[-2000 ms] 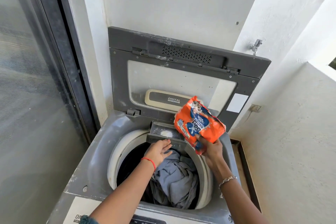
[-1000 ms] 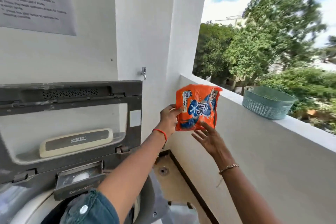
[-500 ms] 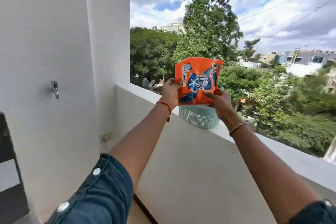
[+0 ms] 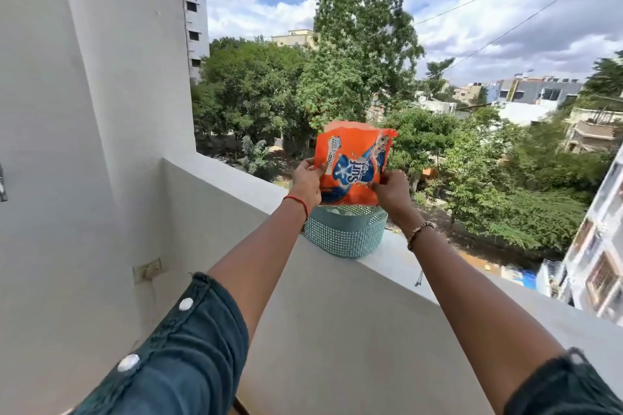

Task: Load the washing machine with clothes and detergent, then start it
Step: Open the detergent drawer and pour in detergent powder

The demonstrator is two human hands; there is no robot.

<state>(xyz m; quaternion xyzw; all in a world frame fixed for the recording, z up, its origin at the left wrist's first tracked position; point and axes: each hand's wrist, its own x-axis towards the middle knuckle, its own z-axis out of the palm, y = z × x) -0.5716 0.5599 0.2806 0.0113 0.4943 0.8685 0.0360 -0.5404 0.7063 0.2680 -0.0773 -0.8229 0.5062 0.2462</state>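
Detergent packet (image 4: pixel 352 168) hangs upright above the teal basket (image 4: pixel 344 234), pinched at its 9 o'clock edge by the left hand (image 4: pixel 305 180) and at 4 o'clock by the right hand (image 4: pixel 392 190). It is best lowered straight in, ragged top kept up, to avoid spills. The basket sits on the balcony ledge (image 4: pixel 438 276) with an open drop beyond at 12 o'clock, so it should not be shoved.

A teal woven basket (image 4: pixel 344 239) sits on the white parapet (image 4: pixel 488 283). Trees (image 4: pixel 354 61) stand at twelve o'clock, and at eight o'clock is possibly a socket plate (image 4: pixel 146 269).
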